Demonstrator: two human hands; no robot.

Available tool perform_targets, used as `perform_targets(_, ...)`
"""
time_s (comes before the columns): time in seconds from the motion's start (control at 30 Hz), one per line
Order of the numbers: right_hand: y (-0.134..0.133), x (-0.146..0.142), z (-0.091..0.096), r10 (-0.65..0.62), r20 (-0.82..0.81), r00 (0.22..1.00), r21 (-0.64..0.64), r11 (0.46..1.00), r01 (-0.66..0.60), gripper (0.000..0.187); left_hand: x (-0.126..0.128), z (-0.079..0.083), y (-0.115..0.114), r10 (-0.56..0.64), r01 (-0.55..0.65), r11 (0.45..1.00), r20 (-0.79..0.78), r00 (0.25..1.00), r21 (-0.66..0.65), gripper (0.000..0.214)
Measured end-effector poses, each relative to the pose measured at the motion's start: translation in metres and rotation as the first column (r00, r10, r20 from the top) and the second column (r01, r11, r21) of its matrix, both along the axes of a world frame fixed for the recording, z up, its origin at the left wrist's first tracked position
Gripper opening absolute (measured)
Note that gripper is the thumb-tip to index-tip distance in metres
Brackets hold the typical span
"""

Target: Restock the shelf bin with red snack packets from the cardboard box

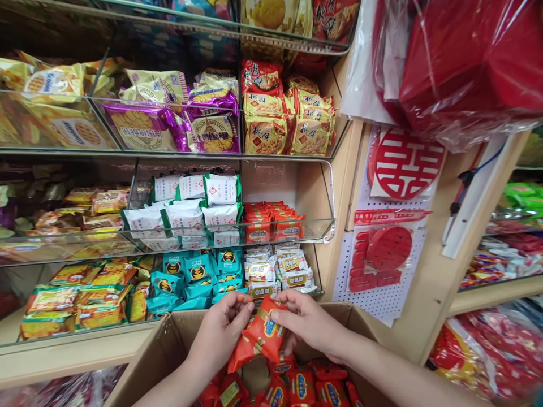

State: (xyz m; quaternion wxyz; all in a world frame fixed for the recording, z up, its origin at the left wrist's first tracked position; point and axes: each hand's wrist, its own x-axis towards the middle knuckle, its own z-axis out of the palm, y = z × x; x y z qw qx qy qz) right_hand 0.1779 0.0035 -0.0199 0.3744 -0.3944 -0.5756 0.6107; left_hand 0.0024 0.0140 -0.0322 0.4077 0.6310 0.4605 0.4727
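Note:
Both my hands hold a small bundle of red-orange snack packets [259, 334] just above an open cardboard box [169, 345]. My left hand [220, 333] grips the bundle's left side, fingers curled round it. My right hand [307, 322] pinches its upper right edge. More of the same red packets [297, 384] lie in the box below. On the shelf straight ahead, a row of matching red packets [274, 220] fills part of a clear-fronted compartment.
Clear acrylic shelves [254, 229] hold white-green packets [190, 212], teal packets [195, 277], white packets [275, 268], purple and yellow biscuit bags [169, 113]. Red decorations [403, 164] hang on a pegboard at right, red plastic-wrapped goods [466, 62] above. Another shelf unit [500, 294] stands far right.

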Motion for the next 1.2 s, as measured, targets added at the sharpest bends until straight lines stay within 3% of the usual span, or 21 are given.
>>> perform_targets(0.4, -0.005, 0.0, 0.001, 0.091, -0.011, 0.996, -0.064, 0.994, -0.091, 0.031, 0.002, 0.001, -0.005, -0.045, 0.046, 0.999, 0.043, 0.998, -0.021, 0.022)
perform_targets(0.53, -0.003, 0.002, 0.004, 0.025, -0.069, 0.997, -0.071, 0.997, -0.03, 0.029, 0.006, 0.005, -0.008, -0.032, 0.034, 0.999, 0.148, 0.988, -0.012, 0.024)
perform_targets(0.63, -0.001, 0.005, 0.006, -0.033, -0.109, 0.993, -0.033, 0.999, 0.029, 0.029, 0.007, 0.011, -0.013, -0.051, 0.098, 0.983, 0.285, 0.957, -0.154, 0.034)
perform_targets(0.77, 0.001, 0.009, 0.008, -0.068, -0.097, 0.993, 0.054, 0.996, 0.073, 0.03, 0.007, 0.02, -0.02, -0.081, 0.234, 0.898, 0.385, 0.919, -0.372, 0.051)
perform_targets(1.07, 0.007, 0.014, -0.001, -0.062, -0.016, 0.998, 0.196, 0.979, 0.064, 0.029, 0.005, 0.017, -0.015, -0.14, 0.229, 0.945, 0.344, 0.928, -0.234, 0.043)
perform_targets(1.2, 0.009, 0.016, -0.004, -0.062, 0.035, 0.997, 0.232, 0.971, 0.053, 0.027, 0.003, 0.016, -0.013, -0.104, 0.203, 0.95, 0.372, 0.922, -0.237, 0.039)
